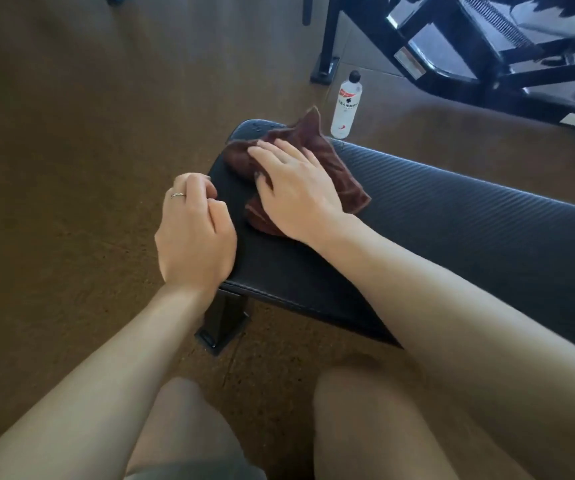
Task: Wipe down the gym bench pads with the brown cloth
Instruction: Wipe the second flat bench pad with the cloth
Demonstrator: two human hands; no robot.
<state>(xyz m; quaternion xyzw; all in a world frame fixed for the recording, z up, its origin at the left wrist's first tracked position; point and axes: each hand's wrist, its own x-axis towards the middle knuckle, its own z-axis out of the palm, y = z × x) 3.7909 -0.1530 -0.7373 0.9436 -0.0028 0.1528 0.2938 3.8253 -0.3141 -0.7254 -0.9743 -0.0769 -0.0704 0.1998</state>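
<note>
A black ribbed gym bench pad [452, 223] runs from the middle of the view out to the right. The brown cloth [317, 147] lies crumpled on the pad's left end. My right hand [293, 188] presses flat on the cloth with its fingers stretched out toward the pad's end. My left hand [194, 230], with a ring on one finger, rests on the pad's near left edge with its fingers curled over that edge. A few water drops show on the pad's far corner beyond the cloth.
A white bottle [345, 105] with a black cap stands on the brown floor just behind the bench. Black gym machine frames [469, 46] fill the upper right. The bench's black leg [223, 320] stands below the left end. My knees are at the bottom.
</note>
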